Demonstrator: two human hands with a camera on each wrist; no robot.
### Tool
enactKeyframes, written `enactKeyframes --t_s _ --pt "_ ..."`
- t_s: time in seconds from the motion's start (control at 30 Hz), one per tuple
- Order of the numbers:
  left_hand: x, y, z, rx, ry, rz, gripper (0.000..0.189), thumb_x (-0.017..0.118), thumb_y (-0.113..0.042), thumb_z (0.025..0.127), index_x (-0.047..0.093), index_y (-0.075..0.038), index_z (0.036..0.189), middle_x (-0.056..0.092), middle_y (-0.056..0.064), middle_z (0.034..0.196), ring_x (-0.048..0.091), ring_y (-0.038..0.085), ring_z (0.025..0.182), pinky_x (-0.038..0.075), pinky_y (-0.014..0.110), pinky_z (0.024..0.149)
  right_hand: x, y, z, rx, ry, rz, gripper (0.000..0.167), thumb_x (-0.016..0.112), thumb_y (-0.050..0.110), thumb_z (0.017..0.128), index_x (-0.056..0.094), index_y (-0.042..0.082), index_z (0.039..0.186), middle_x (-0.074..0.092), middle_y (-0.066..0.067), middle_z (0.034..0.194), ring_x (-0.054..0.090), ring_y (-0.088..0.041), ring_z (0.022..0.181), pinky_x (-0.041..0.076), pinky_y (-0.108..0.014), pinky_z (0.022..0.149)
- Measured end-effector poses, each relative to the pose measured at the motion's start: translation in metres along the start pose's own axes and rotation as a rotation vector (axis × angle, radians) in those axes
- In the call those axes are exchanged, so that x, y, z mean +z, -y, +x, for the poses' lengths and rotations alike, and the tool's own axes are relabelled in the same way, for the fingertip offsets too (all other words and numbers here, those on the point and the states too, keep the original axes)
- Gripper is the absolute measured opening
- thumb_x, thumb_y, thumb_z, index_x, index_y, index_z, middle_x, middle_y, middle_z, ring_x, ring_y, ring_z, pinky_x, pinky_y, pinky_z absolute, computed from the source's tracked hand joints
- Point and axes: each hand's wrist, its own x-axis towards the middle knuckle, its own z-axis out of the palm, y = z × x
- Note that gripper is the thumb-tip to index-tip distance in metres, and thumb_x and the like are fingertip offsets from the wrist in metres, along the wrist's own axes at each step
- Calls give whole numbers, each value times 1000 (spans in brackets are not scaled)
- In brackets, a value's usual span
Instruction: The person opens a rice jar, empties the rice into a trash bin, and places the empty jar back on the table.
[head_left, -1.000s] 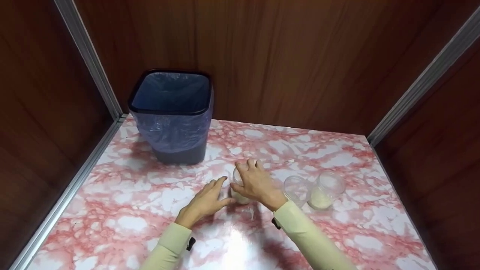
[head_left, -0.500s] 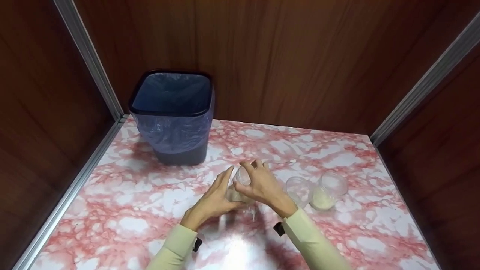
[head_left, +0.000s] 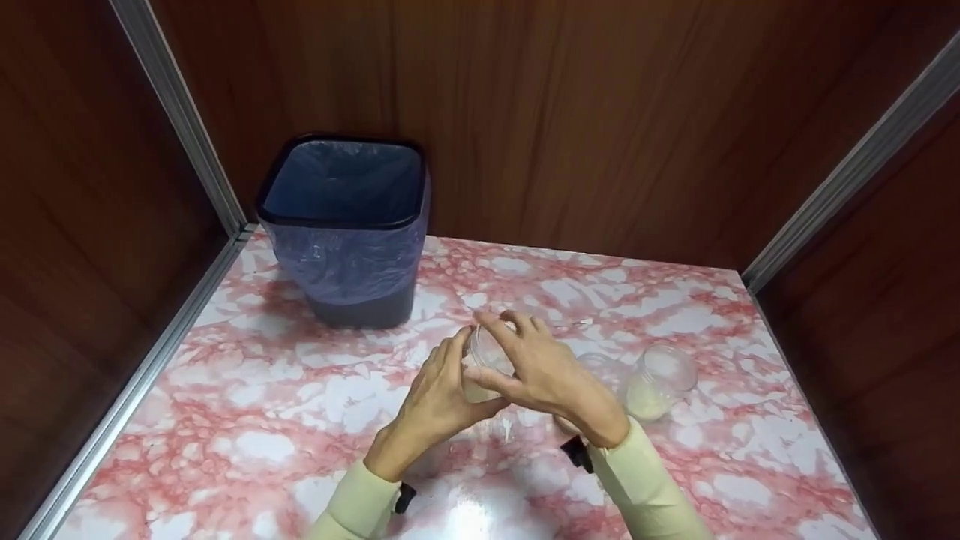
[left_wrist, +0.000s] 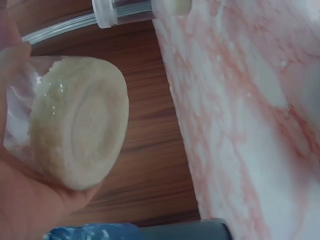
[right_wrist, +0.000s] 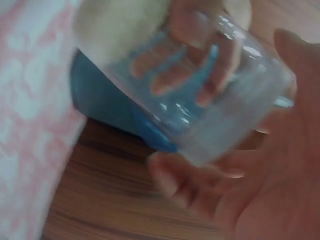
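A clear plastic jar (head_left: 477, 391) with pale, grainy contents is held between both hands, in front of the bin. My left hand (head_left: 435, 396) grips its body, thumb on the near side and fingers on the far side. In the left wrist view the jar (left_wrist: 82, 120) is tilted, its round base off the table and the pale contents packed at that end. My right hand (head_left: 544, 373) curls its thumb and fingers around the translucent lid (right_wrist: 220, 135) at the top end. The left fingers show through the clear wall in the right wrist view.
On the right stands another clear jar (head_left: 651, 390) with pale contents. Beside it, a clear container (head_left: 598, 365) is partly hidden by the right arm. A lined bin (head_left: 360, 277) stands at back left of the marbled table (head_left: 300, 435). Wood panels (head_left: 570, 135) enclose the sides and back.
My left hand has moved right and closed around the jar. The jar has come up and tilted, while my right hand has stayed at its top and shifted slightly right.
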Motion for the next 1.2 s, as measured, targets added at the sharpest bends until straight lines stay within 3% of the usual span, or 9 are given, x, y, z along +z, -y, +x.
enactKeyframes --t_s 0.17,0.37,0.57,0.67,0.73,0.83,1.0,1.1,1.2 --pt "-3 -10 1 38 -56 96 100 85 -51 67 40 -3 142 59 8 116 58 22 98 52 38 85 -13 11 -1 104 46 -131 74 41 68 93 38 23 151 55 -19 114 60 -30 80 53 -48 61" --pt "-10 -12 3 51 18 65 102 85 -50 69 36 -3 145 57 7 117 55 21 99 50 36 89 -18 11 -3 81 51 -134 71 44 67 93 43 22 147 56 -16 108 53 -19 63 51 -40 56" --pt "-20 -1 -3 -5 208 -160 100 81 -53 72 30 -16 150 53 4 132 55 18 114 51 38 95 -24 6 -11 -139 83 1 60 60 51 91 46 26 144 52 -9 117 55 -19 89 53 -36 73" --pt "-23 5 -5 -42 300 -257 93 81 -54 72 32 -27 147 52 2 135 54 15 116 52 41 93 -27 2 -15 -233 152 118 63 66 43 89 44 27 146 47 -11 134 53 -26 112 52 -44 88" --pt "-23 7 -6 -44 307 -261 89 80 -54 73 34 -29 144 53 2 133 55 14 114 52 40 92 -28 -1 -17 -255 191 175 67 67 42 89 41 26 149 41 -13 147 46 -32 128 48 -52 98" --pt "-16 6 -7 9 152 -112 91 82 -50 72 37 -19 144 57 7 125 57 19 109 53 41 90 -24 -4 -18 -213 164 200 69 63 45 92 37 22 152 37 -16 152 42 -34 137 42 -55 106" --pt "-3 -3 -5 14 -210 266 96 89 -44 61 45 -7 138 59 11 115 59 28 100 52 43 82 -16 -4 -12 -31 -26 97 59 52 43 99 39 16 150 52 -17 129 57 -27 108 51 -46 90" --pt "-2 -8 -4 27 -273 350 99 91 -46 59 45 -5 137 58 12 115 58 30 100 51 45 82 -14 -4 -7 41 -51 38 56 48 44 101 40 17 149 56 -16 120 58 -26 92 52 -45 80" --pt "-3 -13 -1 73 -294 379 101 91 -47 57 45 -5 136 57 12 115 59 29 97 52 44 80 -15 -3 -2 70 3 11 58 42 51 101 39 21 150 57 -15 119 59 -23 80 53 -45 74"
